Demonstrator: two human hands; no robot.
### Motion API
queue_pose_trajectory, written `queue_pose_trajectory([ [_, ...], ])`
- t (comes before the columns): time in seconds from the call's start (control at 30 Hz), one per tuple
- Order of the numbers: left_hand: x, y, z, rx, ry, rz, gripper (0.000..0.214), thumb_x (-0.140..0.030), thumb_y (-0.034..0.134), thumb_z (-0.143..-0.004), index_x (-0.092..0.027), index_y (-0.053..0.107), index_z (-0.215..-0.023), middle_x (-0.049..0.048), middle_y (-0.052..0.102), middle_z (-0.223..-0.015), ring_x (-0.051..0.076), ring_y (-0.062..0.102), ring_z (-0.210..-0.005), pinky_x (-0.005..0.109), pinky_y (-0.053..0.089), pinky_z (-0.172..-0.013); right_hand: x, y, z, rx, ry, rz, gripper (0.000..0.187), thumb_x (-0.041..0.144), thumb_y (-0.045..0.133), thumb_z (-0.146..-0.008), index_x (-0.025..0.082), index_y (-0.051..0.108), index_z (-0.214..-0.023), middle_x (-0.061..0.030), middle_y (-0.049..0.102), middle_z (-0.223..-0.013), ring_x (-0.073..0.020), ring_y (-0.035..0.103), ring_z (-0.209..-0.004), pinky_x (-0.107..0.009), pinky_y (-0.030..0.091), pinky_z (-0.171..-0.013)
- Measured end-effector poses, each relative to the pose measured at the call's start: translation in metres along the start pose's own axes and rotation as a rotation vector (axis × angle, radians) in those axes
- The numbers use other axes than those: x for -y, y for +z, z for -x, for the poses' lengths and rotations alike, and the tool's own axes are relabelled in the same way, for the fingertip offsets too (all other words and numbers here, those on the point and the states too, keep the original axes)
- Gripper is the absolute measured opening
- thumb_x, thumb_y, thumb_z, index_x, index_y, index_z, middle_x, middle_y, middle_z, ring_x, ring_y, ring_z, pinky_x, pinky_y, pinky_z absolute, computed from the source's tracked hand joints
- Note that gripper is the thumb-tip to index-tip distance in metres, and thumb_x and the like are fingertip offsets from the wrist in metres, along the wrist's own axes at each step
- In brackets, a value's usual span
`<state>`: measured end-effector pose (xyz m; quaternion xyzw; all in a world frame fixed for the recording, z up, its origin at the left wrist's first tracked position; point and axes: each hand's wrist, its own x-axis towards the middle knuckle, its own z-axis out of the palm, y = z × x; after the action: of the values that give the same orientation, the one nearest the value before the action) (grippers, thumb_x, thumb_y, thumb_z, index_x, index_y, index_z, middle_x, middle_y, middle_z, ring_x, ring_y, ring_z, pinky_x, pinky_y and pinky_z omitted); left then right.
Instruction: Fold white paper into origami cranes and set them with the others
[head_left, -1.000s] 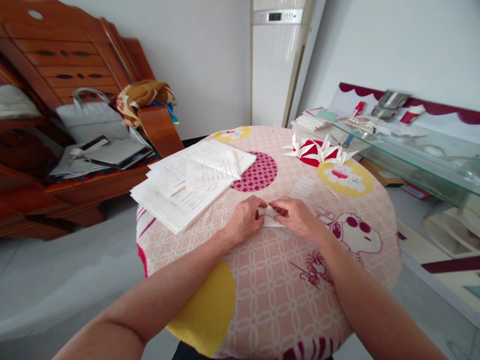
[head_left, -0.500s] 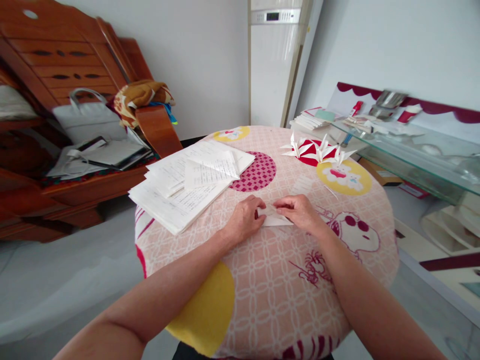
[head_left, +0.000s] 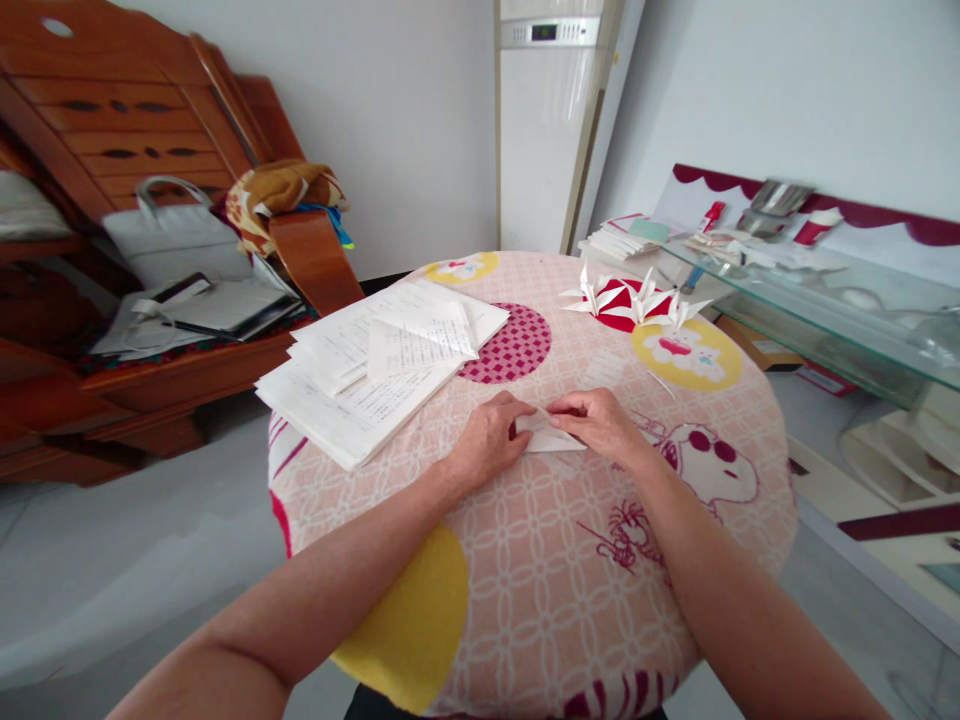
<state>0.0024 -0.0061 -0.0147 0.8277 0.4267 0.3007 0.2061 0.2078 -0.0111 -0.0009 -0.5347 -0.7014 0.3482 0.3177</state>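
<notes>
A small folded piece of white paper (head_left: 546,437) lies on the round table's pink patterned cloth (head_left: 540,560), in the middle. My left hand (head_left: 489,438) pinches its left end with curled fingers. My right hand (head_left: 596,424) presses and pinches its right part, fingers bent over it. Much of the paper is hidden under my fingers.
A stack of printed sheets (head_left: 375,365) lies on the table's left. Several folded white paper cranes (head_left: 637,300) sit at the far right edge. A wooden bench (head_left: 150,250) with a bag and papers stands left, a glass shelf (head_left: 832,300) right, a white cabinet (head_left: 544,120) behind.
My right hand has shifted slightly along the paper, whose right tip now shows below my fingers. My left hand stays in place on the left end.
</notes>
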Motion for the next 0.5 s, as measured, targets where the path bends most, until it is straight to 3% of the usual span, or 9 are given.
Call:
queue_pose_trajectory([
  [0.5, 0.0001, 0.0008, 0.0003, -0.003, -0.001, 0.010, 0.031, -0.007, 0.061, -0.076, -0.015, 0.072, -0.104, 0.0046, 0.064, -0.089, 0.009, 0.055, -0.060, 0.024, 0.048, -0.066, -0.0028, 0.0005, -0.0007, 0.012, -0.022, 0.061, 0.026, 0.032, 0.058, -0.085, 0.016, 0.077, -0.078, -0.0017, 0.068, -0.065, -0.0147, 0.058, -0.060, -0.024, 0.039, -0.053],
])
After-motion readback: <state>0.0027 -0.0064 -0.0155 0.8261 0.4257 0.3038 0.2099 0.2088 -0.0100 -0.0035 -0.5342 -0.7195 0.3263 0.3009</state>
